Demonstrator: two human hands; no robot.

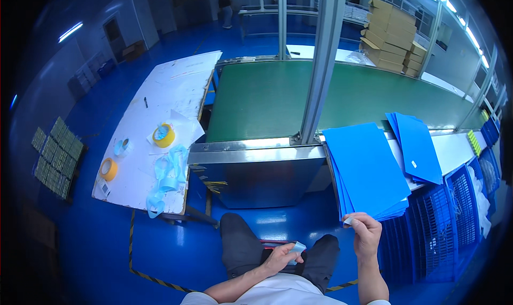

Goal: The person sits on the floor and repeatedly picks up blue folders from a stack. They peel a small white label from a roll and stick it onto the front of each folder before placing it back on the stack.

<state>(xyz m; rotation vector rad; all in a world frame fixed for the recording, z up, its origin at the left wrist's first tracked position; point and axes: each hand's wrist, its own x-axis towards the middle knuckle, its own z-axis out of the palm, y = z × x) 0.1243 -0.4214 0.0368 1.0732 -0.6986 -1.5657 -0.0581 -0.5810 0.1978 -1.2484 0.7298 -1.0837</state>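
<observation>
Here in the lap, the left hand (280, 258) has its fingers curled round a pale-blue bundle (298, 248), held just above the dark trousers. Out to the right, well apart from it, the right hand (367, 233) is pinching a small pale piece (348, 220) between thumb and finger, right by the near left corner of the large blue sheets (366, 163). Whether piece and sheets touch, I can't tell from here.

The step in hand looks like bringing that one piece up to the corner; the next move, I'd judge, calls for a steady pinch, a careful line-up with the edge, and the bundle kept clear.

And those sheets! Flat, smooth, bright blue, stacked on the white surface (454, 150) at the right, the lower ones fanning out unevenly along the left and near edges. Just beyond, a smaller blue stack (414, 147) shows a little white patch near its middle.

Over on the left surface (125, 139), loose pale-blue strips (170, 171) trail off the near edge, with a yellow tape roll (163, 135) behind them. Farther back runs the green belt (259, 99), and beyond it, stacked cardboard boxes (390, 35).
</observation>
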